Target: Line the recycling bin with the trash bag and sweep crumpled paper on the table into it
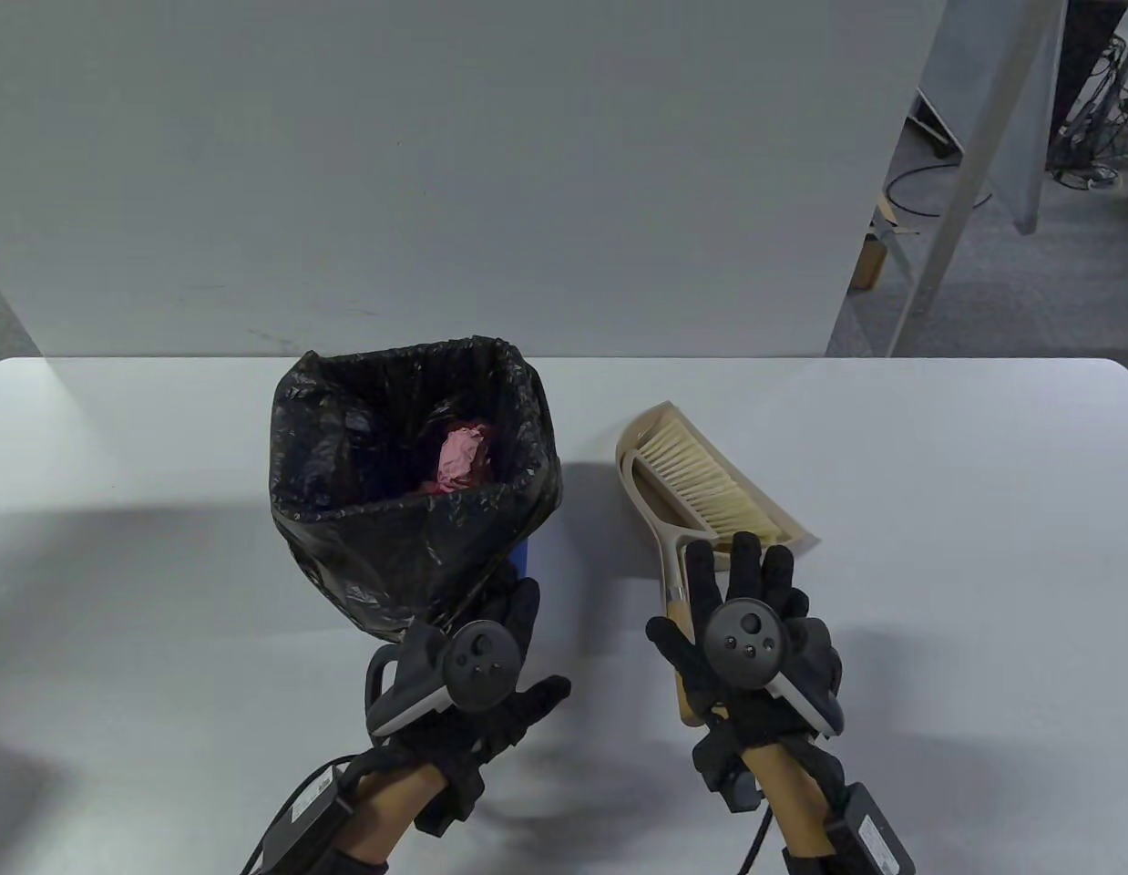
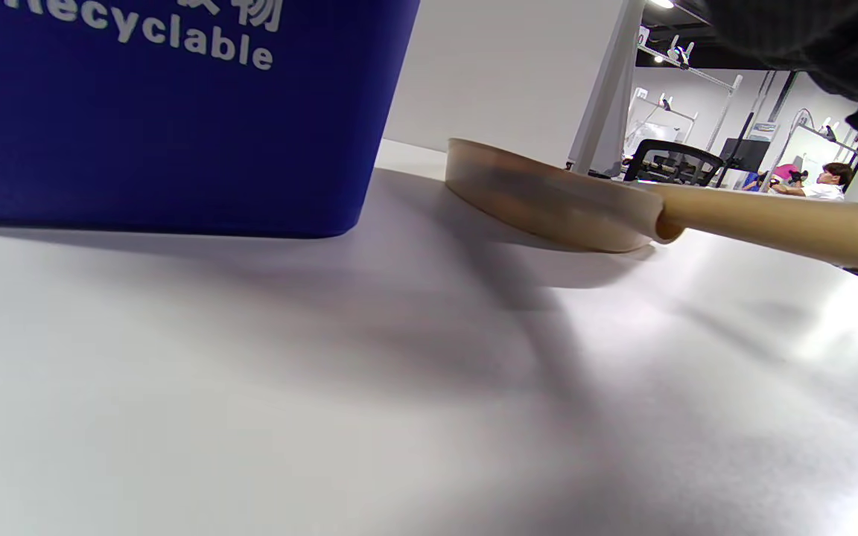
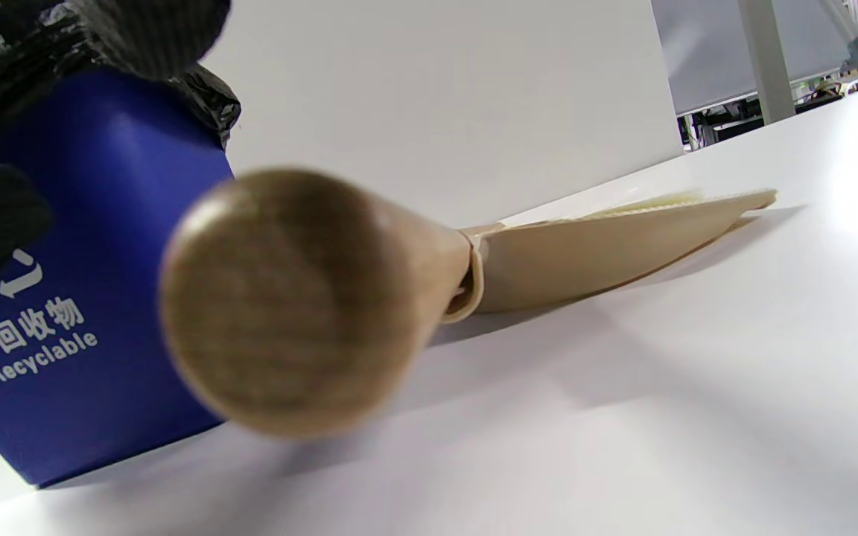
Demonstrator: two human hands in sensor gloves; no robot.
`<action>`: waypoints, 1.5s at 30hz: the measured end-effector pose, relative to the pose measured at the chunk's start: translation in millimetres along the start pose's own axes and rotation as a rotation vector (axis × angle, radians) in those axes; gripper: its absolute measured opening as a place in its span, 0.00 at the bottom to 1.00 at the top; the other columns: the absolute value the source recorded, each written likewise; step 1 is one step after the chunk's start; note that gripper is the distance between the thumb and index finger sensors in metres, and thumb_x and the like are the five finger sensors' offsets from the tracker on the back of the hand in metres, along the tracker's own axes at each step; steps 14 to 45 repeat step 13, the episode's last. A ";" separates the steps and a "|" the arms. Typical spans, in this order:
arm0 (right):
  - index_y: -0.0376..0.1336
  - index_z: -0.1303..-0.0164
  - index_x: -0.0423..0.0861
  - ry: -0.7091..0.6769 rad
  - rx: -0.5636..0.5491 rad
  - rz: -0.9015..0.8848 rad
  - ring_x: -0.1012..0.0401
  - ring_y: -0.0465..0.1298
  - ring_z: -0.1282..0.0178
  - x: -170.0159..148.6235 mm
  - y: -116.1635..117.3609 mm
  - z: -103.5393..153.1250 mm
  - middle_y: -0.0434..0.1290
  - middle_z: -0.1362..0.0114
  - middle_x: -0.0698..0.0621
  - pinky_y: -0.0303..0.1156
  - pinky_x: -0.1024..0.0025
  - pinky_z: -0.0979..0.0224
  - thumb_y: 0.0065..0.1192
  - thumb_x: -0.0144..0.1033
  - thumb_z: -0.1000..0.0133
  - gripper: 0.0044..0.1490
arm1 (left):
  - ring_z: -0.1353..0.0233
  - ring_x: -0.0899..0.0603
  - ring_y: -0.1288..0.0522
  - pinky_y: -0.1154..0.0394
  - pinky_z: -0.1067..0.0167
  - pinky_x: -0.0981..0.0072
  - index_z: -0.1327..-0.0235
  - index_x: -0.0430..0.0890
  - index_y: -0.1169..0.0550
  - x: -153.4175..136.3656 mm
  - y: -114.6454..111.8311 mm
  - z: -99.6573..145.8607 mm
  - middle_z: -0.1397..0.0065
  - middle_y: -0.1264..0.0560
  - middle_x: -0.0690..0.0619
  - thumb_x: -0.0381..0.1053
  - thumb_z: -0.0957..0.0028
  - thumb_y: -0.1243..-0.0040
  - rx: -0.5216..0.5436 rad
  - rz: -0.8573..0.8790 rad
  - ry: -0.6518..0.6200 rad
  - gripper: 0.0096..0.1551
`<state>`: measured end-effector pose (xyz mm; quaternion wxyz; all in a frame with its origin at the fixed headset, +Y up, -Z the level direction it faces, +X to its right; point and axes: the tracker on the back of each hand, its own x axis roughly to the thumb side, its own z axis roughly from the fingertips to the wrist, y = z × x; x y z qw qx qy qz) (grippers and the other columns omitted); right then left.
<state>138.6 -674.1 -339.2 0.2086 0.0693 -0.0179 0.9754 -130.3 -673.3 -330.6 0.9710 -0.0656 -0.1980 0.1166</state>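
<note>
The blue recycling bin [image 1: 522,558] [image 2: 161,119] [image 3: 101,298] stands mid-table, lined with a black trash bag [image 1: 409,529] folded over its rim. Pink crumpled paper [image 1: 464,456] lies inside it. Just right of the bin a beige dustpan [image 1: 651,447] [image 2: 548,201] [image 3: 608,253] lies flat with a brush [image 1: 701,478] resting in it. Its wooden handle [image 1: 681,629] [image 2: 779,223] [image 3: 287,298] runs toward me under my right hand [image 1: 737,583], whose fingers are spread straight over it. My left hand [image 1: 518,629] is at the bin's near corner, fingers extended toward the bag.
The white table [image 1: 938,474] ends at a white partition [image 1: 436,164] behind the bin. Off the right rear corner are a metal leg [image 1: 965,173] and floor cables. The left wrist view shows chairs and a seated person [image 2: 831,182] far off.
</note>
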 end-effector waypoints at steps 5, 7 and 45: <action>0.27 0.14 0.47 -0.005 0.001 -0.014 0.32 0.18 0.26 0.0 0.9 -0.2 0.20 0.15 0.32 0.25 0.26 0.30 0.40 0.60 0.37 0.53 | 0.17 0.30 0.71 0.59 0.27 0.21 0.15 0.47 0.62 -0.3 0.0 0.2 0.13 0.69 0.42 0.74 0.44 0.57 -0.006 0.010 0.005 0.57; 0.27 0.14 0.46 -0.002 0.004 -0.015 0.32 0.18 0.26 0.0 0.7 0.1 0.20 0.15 0.32 0.25 0.26 0.30 0.40 0.60 0.37 0.53 | 0.17 0.30 0.71 0.59 0.27 0.21 0.15 0.47 0.62 -0.4 0.0 0.4 0.13 0.69 0.42 0.74 0.44 0.57 -0.008 0.011 0.005 0.57; 0.28 0.14 0.46 0.000 0.007 -0.027 0.32 0.19 0.26 0.3 0.2 0.7 0.20 0.15 0.31 0.25 0.26 0.30 0.40 0.60 0.36 0.53 | 0.17 0.30 0.71 0.59 0.27 0.21 0.15 0.48 0.62 -0.7 0.1 0.4 0.12 0.69 0.42 0.74 0.44 0.57 -0.009 0.011 0.006 0.57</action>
